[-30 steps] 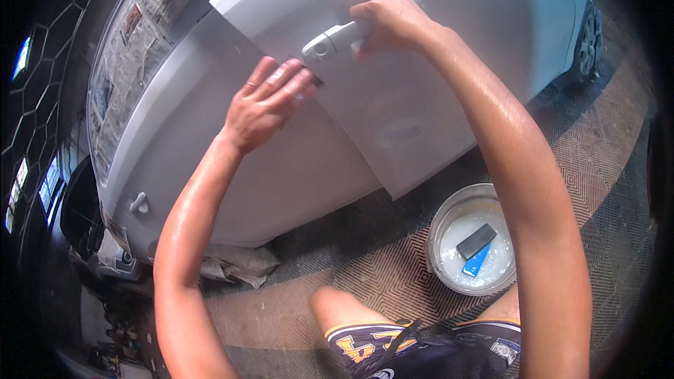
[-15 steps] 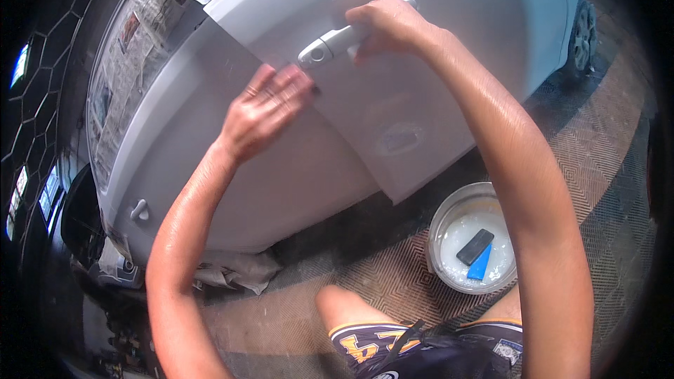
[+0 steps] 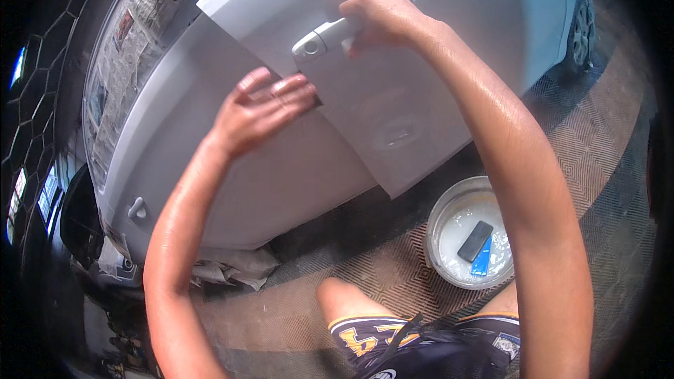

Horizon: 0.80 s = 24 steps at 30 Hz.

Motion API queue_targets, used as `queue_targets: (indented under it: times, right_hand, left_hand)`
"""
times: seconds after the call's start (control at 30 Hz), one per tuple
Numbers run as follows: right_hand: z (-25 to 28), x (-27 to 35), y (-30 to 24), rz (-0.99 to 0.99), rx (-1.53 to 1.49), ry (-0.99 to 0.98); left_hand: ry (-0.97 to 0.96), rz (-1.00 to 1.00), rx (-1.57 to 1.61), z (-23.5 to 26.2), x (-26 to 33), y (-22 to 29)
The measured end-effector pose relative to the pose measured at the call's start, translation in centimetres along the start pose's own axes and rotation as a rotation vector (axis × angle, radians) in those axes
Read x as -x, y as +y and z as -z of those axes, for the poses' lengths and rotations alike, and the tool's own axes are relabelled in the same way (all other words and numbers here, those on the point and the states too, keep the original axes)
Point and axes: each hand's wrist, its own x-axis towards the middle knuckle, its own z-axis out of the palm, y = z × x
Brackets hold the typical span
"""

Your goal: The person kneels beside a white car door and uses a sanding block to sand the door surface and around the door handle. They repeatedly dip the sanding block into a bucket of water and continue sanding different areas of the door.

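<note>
A white car door stands ajar, its edge jutting past the white panel to its left. My right hand is closed round the door handle, fingers over its grip. Lower and to the left, my left hand is held at the door's edge, slightly blurred, its fingers stretched out. Beside those fingertips shows a small dark patch; I cannot tell whether it is a held piece or part of the door edge. A wet, shiny patch marks the lower door.
A bucket of cloudy water stands by my right knee, holding a dark block and a blue flat piece. Newspaper masking covers the windows. Crumpled paper lies under the car on the patterned floor.
The left hand has turned slightly, its fingers pointing more to the right along the door edge. The right hand stays on the handle. The whole view has shifted a little.
</note>
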Motion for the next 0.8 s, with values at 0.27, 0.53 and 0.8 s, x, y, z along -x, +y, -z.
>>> queue_targets:
  times: [0.27, 0.53, 0.8]
  right_hand:
    - [0.0, -0.3, 0.4, 0.014, -0.013, -0.008]
    - [-0.2, 0.0, 0.2, 0.003, -0.030, 0.023]
    - [0.2, 0.4, -0.1, 0.007, -0.032, 0.007]
  left_hand:
    - [0.022, 0.232, -0.015, 1.3, -0.3, -0.4]
    - [0.048, 0.298, -0.114, 2.3, -0.8, -3.0]
    - [0.010, 0.223, -0.148, 0.5, 0.3, -0.3]
